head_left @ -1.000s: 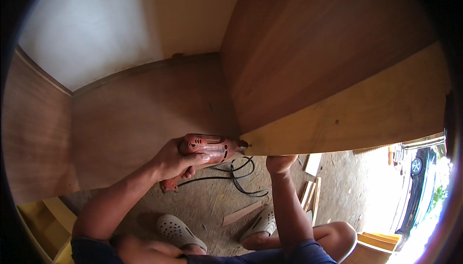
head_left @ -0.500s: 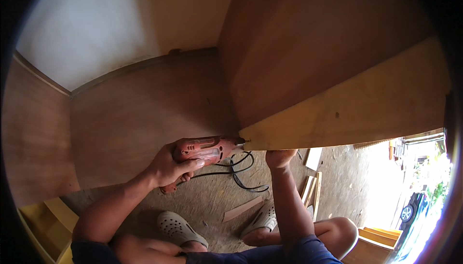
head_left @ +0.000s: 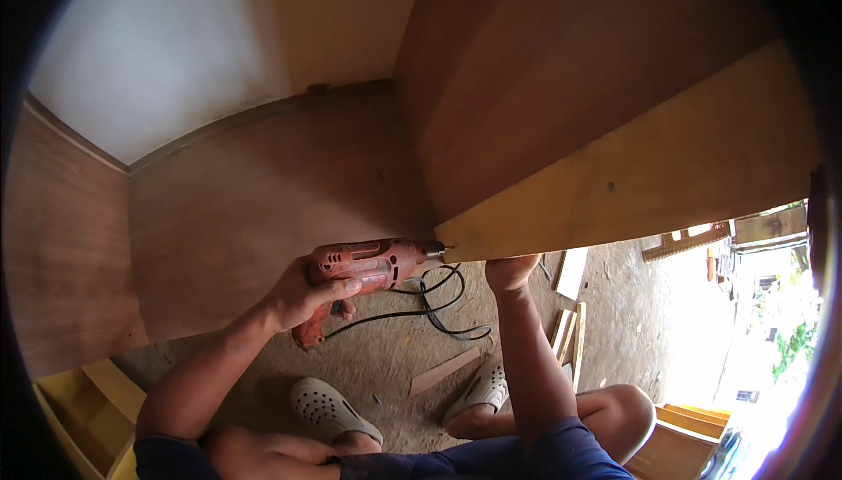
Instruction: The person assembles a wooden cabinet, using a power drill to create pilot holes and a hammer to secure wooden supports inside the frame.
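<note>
My left hand [head_left: 303, 294] is wrapped round a worn red power drill [head_left: 364, 265], the thumb lying along its side. The drill lies nearly level, its dark chuck pointing right. Its thin bit [head_left: 451, 247] meets the narrow left end of a pale yellowish wooden board [head_left: 605, 190]; whether the tip is in the wood I cannot tell. Closed at the board's lower edge is my right hand [head_left: 512, 273], with part of its fingers hidden by the board. The board runs along a brown wooden panel [head_left: 561, 68].
Brown panels [head_left: 263, 208] and a pale back surface [head_left: 184, 50] enclose the space ahead. A black cord [head_left: 430, 304] loops on the floor below the drill. Wood offcuts [head_left: 445, 370] lie near my clogs [head_left: 329, 410]. Yellowish wooden boxes stand at lower left [head_left: 96, 419] and lower right [head_left: 671, 449].
The drill has risen slightly at its front, and more of its chuck shows. The board's lower edge and my right hand sit a little higher in view. Both hands keep their hold.
</note>
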{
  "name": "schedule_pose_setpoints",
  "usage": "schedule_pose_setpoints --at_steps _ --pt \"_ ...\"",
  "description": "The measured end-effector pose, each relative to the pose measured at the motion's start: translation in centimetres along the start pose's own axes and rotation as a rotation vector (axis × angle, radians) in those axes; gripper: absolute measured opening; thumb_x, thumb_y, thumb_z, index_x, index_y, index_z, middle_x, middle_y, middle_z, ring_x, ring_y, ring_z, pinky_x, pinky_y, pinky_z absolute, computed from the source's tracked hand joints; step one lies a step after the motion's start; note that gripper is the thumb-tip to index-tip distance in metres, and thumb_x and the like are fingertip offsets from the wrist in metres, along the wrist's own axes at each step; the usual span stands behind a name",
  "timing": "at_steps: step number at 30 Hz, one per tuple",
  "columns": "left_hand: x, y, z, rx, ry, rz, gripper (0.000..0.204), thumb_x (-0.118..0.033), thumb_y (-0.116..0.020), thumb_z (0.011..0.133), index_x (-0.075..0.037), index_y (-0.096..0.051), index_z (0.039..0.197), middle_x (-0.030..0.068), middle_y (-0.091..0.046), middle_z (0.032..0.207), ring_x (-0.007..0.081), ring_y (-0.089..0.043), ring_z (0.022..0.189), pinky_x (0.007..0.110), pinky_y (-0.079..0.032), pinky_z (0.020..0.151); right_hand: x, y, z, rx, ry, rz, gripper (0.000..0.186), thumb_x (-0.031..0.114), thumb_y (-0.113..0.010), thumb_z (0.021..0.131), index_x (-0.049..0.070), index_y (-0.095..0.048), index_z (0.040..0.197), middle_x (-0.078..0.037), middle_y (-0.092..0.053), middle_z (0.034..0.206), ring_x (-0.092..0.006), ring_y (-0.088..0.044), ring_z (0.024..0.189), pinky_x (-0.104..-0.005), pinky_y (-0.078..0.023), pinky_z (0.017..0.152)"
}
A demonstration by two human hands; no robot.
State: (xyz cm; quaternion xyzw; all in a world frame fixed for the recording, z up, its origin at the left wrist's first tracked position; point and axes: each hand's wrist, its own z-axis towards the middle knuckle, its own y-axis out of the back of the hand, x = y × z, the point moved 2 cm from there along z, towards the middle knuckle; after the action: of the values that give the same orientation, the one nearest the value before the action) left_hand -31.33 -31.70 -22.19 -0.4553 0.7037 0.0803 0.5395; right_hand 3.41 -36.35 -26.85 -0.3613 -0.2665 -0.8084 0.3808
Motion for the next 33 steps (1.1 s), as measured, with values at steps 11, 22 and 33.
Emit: schedule_pose_setpoints --at_steps 11,22,33 --pt "0.4 1.3 -0.6 -0.037 0.036 0.034 0.056 -0.028 -0.075 0.092 0.004 -0.055 0.133 0.014 -0.07 0.09 0.0185 -0.069 0.077 0.034 -0.058 0.07 -0.3 -0.1 -0.2 -0.006 -0.232 0.247 0.026 0.018 -0.056 0.1 0.004 -0.058 0.121 -0.005 -0.063 0.114 -0.0181 -0.061 0.105 -0.0351 -0.051 0.093" --pt "6.6 10.0 -3.1 -0.23 0.163 -0.295 0.069 -0.056 -0.061 0.09 0.0 -0.056 0.13 0.0173 -0.07 0.091 0.0289 -0.07 0.083 0.044 -0.057 0.08 1.7 -0.9 0.3 -0.053 -0.594 0.586 0.039 0.039 -0.046 0.106 0.008 -0.058 0.124 -0.003 -0.062 0.119 -0.0163 -0.059 0.112 -0.0339 -0.048 0.096" --pt "8.2 12.8 -3.4 -0.256 0.134 -0.364 0.07 -0.059 -0.06 0.09 -0.004 -0.055 0.133 0.0153 -0.069 0.093 0.029 -0.068 0.082 0.045 -0.055 0.08 2.2 -0.9 0.1 -0.04 -0.581 0.589 0.045 0.042 -0.04 0.108 0.007 -0.055 0.13 -0.004 -0.061 0.124 -0.0176 -0.055 0.119 -0.0356 -0.043 0.104"
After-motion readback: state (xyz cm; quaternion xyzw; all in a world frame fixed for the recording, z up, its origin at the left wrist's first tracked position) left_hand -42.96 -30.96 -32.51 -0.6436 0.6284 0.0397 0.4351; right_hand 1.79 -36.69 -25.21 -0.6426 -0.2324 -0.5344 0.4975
